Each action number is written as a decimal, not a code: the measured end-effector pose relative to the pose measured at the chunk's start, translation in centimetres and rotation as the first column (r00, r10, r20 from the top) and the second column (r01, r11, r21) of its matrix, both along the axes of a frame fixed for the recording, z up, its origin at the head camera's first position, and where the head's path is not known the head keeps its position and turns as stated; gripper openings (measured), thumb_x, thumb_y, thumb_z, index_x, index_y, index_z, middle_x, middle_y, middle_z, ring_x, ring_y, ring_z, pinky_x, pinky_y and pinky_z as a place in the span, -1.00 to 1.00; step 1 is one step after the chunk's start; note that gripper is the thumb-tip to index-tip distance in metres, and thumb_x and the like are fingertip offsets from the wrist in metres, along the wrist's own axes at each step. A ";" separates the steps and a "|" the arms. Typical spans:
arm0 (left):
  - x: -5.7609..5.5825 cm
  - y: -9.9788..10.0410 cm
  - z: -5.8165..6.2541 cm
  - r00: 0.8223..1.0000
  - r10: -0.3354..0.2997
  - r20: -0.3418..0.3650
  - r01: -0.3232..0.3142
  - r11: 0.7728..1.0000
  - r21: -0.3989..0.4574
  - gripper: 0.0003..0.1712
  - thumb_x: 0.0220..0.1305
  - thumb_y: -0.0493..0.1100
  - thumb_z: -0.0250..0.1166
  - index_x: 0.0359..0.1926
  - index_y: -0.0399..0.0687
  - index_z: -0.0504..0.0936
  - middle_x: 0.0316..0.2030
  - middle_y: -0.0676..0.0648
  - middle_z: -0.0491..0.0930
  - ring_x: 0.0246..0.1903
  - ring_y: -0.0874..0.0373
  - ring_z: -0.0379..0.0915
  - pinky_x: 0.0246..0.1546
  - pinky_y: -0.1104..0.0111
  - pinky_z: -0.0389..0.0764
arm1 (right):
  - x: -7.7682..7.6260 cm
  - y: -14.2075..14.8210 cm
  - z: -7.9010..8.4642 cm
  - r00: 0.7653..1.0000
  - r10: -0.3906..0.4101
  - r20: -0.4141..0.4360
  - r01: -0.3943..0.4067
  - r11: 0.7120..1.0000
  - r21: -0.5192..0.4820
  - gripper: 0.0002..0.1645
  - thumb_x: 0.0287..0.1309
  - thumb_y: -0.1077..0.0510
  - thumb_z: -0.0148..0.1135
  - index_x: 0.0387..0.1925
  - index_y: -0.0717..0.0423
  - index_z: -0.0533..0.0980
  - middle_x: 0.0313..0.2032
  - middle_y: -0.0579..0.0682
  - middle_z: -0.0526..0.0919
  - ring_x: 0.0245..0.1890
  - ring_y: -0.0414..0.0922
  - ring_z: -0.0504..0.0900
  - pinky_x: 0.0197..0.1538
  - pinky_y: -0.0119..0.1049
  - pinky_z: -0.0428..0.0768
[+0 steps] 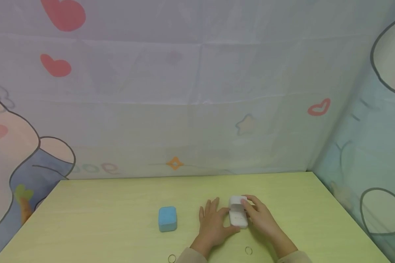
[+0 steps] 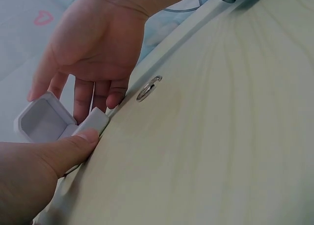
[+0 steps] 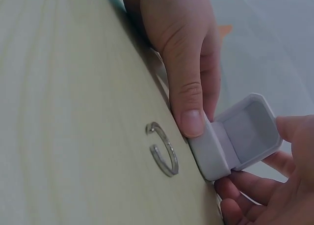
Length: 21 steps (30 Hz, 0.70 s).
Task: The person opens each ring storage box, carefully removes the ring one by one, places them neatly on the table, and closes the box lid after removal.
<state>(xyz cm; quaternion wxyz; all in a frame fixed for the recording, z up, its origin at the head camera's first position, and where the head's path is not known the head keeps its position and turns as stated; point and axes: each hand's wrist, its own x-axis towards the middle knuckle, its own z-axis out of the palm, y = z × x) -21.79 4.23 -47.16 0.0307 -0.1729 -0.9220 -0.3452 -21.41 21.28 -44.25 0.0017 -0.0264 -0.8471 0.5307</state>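
Observation:
A small white ring box (image 1: pixel 238 220) stands on the table with its lid raised. Its pale interior shows in the right wrist view, and I see no ring in it. My left hand (image 1: pixel 214 227) holds the base, thumb on the front face and index finger at the left side. My right hand (image 1: pixel 262 219) grips the raised lid (image 3: pixel 255 129) at its edge with the thumb, the other fingers close beside the box. In front of the box lies a silver open ring (image 3: pixel 170 150) with a gap in its band.
A closed light-blue box (image 1: pixel 167 219) stands to the left of my left hand. Another thin ring (image 1: pixel 169 258) lies at the near edge of the view, left of my left sleeve. Behind the pale yellow table (image 1: pixel 112 208) hangs a printed cloth (image 1: pixel 145 128).

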 end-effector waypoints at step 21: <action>0.0 0.0 -0.1 1.000 0.003 -0.020 -0.003 1.000 0.000 -0.32 -0.07 0.20 0.43 0.06 -0.03 0.58 0.37 -0.25 0.19 0.39 -0.33 -0.07 0.28 -0.32 -0.12 | 0.0 0.1 -0.3 0.999 0.034 -0.026 -0.036 0.998 -0.053 -0.48 0.37 -0.10 -0.03 0.24 0.04 0.35 -0.01 0.24 0.62 -0.20 -0.03 0.65 -0.21 -0.21 0.55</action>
